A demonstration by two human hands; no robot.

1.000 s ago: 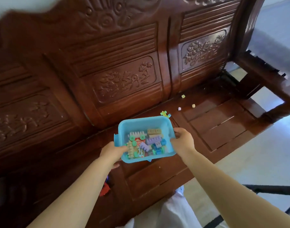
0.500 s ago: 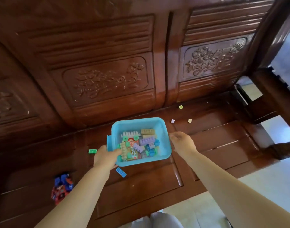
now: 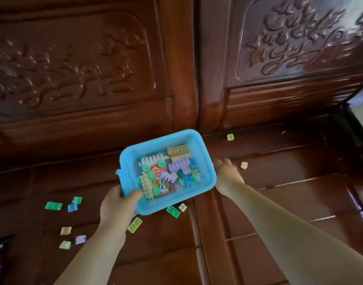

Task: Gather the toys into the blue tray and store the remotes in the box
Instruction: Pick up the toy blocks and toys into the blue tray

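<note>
Bench seat (image 3: 279,202): one blue tray (image 3: 205,161), gripped by left hand (image 3: 118,204); right hand (image 3: 225,173) blurred, unclear.

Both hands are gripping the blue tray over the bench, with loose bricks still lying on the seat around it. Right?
Not quite. In the head view only the left hand grips the blue tray, at its near left corner. The right hand is off the tray, reaching beside its right edge toward a pale brick. Loose bricks do still lie on the bench seat.

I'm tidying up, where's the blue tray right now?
Head view, centre: the blue tray is held over the wooden bench seat, left hand gripping its near-left corner.
</note>
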